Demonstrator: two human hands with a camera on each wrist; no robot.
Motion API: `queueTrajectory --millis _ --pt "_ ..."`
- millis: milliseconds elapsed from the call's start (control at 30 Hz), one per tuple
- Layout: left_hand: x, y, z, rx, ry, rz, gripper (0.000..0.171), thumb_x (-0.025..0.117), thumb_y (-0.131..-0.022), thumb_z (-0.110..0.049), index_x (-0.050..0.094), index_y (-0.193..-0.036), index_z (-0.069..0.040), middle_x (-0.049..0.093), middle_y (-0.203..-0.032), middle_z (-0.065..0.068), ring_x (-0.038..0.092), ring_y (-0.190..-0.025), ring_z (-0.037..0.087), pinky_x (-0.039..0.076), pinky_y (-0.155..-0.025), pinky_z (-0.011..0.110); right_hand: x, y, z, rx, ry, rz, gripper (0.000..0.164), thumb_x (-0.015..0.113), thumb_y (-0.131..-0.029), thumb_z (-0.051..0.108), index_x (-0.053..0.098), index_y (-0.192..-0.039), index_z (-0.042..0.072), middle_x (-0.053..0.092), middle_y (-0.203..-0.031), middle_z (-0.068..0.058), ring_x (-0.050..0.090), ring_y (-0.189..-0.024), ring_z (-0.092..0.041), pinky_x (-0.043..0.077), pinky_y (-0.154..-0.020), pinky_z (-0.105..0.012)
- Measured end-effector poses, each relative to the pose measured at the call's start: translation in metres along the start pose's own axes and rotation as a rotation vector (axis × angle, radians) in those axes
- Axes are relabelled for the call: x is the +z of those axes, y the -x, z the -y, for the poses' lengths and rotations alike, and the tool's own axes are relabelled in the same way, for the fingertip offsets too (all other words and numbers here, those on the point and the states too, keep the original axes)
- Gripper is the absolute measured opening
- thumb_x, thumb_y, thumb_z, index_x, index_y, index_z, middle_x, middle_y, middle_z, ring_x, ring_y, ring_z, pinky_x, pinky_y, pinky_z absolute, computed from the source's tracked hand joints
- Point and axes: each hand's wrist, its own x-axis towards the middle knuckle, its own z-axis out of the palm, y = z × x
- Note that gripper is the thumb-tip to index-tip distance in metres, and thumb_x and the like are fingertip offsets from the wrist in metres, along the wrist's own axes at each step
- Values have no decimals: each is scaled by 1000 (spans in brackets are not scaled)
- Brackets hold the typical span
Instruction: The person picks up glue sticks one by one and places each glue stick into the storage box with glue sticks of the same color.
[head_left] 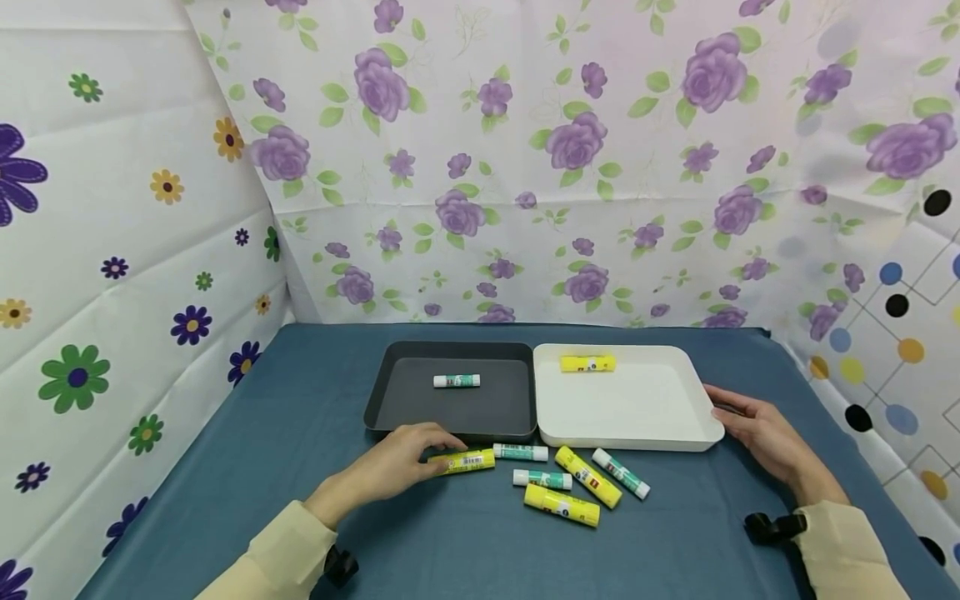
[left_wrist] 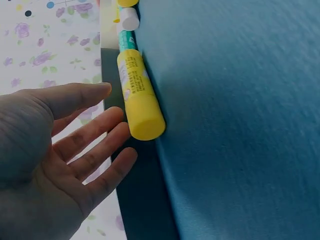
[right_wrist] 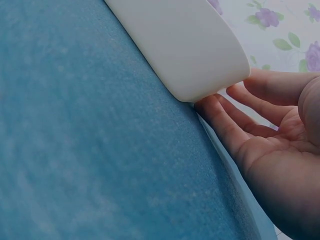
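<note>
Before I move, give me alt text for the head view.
A left hand is at the left end of a yellow glue stick, and a right hand touches the right edge of a white tray. Five more glue sticks lie nearby; the white tray and adjoining dark tray hold one each.

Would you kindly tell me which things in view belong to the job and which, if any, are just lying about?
Job, it seems: yellow sticks, green sticks, black tray, white tray.

Just setting: blue cloth, flowered sheets, dotted sheet.

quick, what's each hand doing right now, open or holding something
Left hand: open, beside the end of a yellow glue stick.
Right hand: open, touching the white tray.
</note>
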Motion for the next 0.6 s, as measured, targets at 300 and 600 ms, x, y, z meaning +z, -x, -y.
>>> queueTrajectory --millis 300,600 --pt "4 -1 8 -18 -23 28 35 73 -99 -16 71 -134 -22 68 -126 -2 65 -112 20 55 -88 42 -1 0 -1 -5 -5 4 66 55 -110 20 24 -162 -5 47 -145 15 54 -123 12 49 -96 -13" --pt "7 -1 9 -15 -25 25 32 75 -97 -11 73 -129 -20 70 -122 -3 65 -107 16 55 -89 40 -1 0 -1 4 6 -3 67 56 -110 21 24 -162 -5 48 -143 17 53 -122 13 49 -96 -12"
